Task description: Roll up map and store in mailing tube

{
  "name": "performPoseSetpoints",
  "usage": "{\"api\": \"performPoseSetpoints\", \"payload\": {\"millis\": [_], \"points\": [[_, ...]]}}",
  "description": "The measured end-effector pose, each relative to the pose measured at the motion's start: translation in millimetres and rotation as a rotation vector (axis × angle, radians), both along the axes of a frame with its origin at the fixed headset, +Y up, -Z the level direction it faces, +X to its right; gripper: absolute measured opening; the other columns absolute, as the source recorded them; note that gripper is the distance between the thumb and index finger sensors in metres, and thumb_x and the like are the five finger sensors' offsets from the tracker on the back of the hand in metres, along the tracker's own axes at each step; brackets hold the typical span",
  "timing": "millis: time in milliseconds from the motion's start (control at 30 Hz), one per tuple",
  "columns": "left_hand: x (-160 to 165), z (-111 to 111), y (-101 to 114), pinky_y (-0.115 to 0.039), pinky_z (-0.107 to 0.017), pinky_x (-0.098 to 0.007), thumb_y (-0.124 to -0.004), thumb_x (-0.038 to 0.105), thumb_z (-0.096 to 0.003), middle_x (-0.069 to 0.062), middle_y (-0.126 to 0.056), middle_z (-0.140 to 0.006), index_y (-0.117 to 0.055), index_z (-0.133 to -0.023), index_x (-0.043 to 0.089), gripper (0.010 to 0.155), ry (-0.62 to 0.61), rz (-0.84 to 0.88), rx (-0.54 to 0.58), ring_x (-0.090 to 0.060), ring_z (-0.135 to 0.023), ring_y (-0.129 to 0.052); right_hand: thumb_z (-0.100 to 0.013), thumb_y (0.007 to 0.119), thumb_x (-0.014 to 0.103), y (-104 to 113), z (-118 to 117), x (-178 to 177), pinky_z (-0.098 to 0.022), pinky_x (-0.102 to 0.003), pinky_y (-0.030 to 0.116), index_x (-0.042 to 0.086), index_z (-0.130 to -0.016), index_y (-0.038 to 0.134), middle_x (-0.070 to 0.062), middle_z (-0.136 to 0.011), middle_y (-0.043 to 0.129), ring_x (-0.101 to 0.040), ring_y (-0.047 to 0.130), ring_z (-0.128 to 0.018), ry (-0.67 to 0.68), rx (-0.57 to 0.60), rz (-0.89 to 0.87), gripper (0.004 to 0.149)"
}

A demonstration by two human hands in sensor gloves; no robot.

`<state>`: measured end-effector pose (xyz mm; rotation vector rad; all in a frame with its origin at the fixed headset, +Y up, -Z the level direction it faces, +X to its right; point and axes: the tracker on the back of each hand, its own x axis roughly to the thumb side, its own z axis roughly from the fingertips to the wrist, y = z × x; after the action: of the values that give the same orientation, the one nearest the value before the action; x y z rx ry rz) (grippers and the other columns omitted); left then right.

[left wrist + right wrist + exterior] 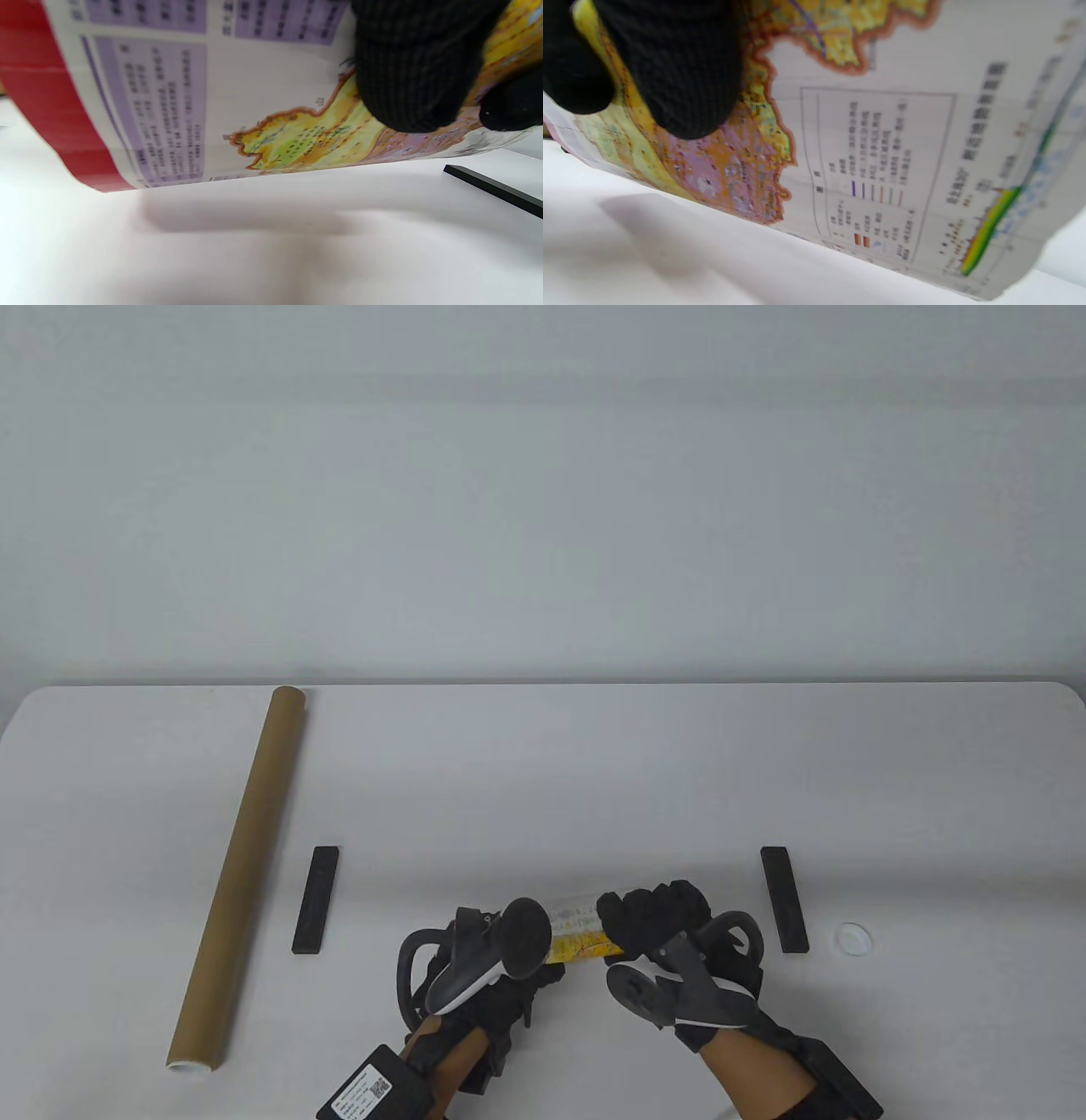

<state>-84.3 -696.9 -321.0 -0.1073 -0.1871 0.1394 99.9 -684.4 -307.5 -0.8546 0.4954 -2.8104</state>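
Glossy printed paper map (271, 127), matt brown cardboard tube (242, 874), black knit-cloth fingers (674, 63), smooth white table (543, 780)

The map (575, 937) is rolled into a short roll and lies crosswise near the front edge, a little right of the middle. Only a small yellow and white part of it shows in the table view. In the wrist views its printed side faces outward: a yellow, green and purple land area with an orange border, lilac text tables, a legend box and a red band at its left end.

The mailing tube (240, 869) is long, brown cardboard. It lies flat at the far left, running from near to far, its near end open with a white rim.
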Motion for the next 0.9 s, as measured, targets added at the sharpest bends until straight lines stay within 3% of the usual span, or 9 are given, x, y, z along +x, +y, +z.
{"api": "performPoseSetpoints", "payload": {"millis": [100,200,333,500,633,733,900], "points": [[1,2,0,-0.079,-0.061,-0.037,-0.093,0.064,-0.0309,0.010,-0.096,-0.058,-0.090,-0.069,0.040,0.045,-0.014,-0.005,0.023,-0.014,-0.053,-0.102,-0.043,0.095,0.044,0,-1,0,-0.052,-0.057,0.076,0.012,-0.090,0.086,-0.006,-0.067,0.092,-0.031,0.097,-0.052,-0.006,-0.018,0.010,0.057],[6,6,3,-0.079,-0.063,-0.038,-0.092,0.064,-0.0316,0.009,-0.096,-0.062,-0.089,-0.074,0.040,0.049,-0.026,-0.078,0.129,-0.015,-0.056,-0.102,-0.044,0.094,0.043,-1,-4,1,-0.051,-0.057,0.077,0.012,-0.088,0.087,-0.005,-0.065,0.092,-0.030,0.098,-0.050,-0.018,-0.041,0.000,0.054],[16,16,7,-0.076,-0.067,-0.040,-0.092,0.063,-0.0325,0.009,-0.093,-0.072,-0.082,-0.084,0.041,0.057,-0.044,-0.190,0.274,-0.016,-0.066,-0.100,-0.044,0.094,0.042,-2,-9,5,-0.049,-0.057,0.078,0.011,-0.087,0.087,-0.005,-0.063,0.092,-0.030,0.098,-0.048,-0.035,-0.117,-0.048,0.053],[23,23,12,-0.073,-0.070,-0.042,-0.093,0.059,-0.0331,0.010,-0.089,-0.080,-0.075,-0.090,0.042,0.062,-0.060,-0.247,0.376,-0.016,-0.074,-0.097,-0.044,0.094,0.042,-4,-16,12,-0.047,-0.057,0.079,0.010,-0.086,0.088,-0.006,-0.062,0.093,-0.029,0.098,-0.046,-0.038,-0.253,-0.158,0.053],[24,26,13,-0.074,-0.067,-0.039,-0.094,0.062,-0.0294,0.011,-0.090,-0.071,-0.079,-0.084,0.043,0.060,-0.053,-0.296,0.446,-0.013,-0.063,-0.098,-0.044,0.095,0.042,-8,-20,15,-0.047,-0.057,0.079,0.010,-0.086,0.088,-0.006,-0.062,0.092,-0.030,0.098,-0.046,-0.010,-0.351,-0.237,0.053],[23,27,14,-0.077,-0.064,-0.037,-0.095,0.063,-0.0284,0.011,-0.093,-0.063,-0.084,-0.077,0.043,0.054,-0.046,-0.297,0.479,-0.012,-0.055,-0.100,-0.044,0.095,0.042,-8,-21,14,-0.048,-0.056,0.078,0.010,-0.087,0.087,-0.006,-0.063,0.092,-0.030,0.098,-0.048,0.002,-0.346,-0.245,0.054],[20,22,14,-0.079,-0.061,-0.036,-0.094,0.063,-0.0292,0.011,-0.094,-0.059,-0.086,-0.073,0.043,0.049,-0.032,-0.267,0.401,-0.011,-0.051,-0.101,-0.044,0.094,0.043,-6,-13,9,-0.052,-0.058,0.075,0.010,-0.091,0.085,-0.008,-0.069,0.091,-0.033,0.097,-0.054,-0.001,-0.203,-0.173,0.059]]}}
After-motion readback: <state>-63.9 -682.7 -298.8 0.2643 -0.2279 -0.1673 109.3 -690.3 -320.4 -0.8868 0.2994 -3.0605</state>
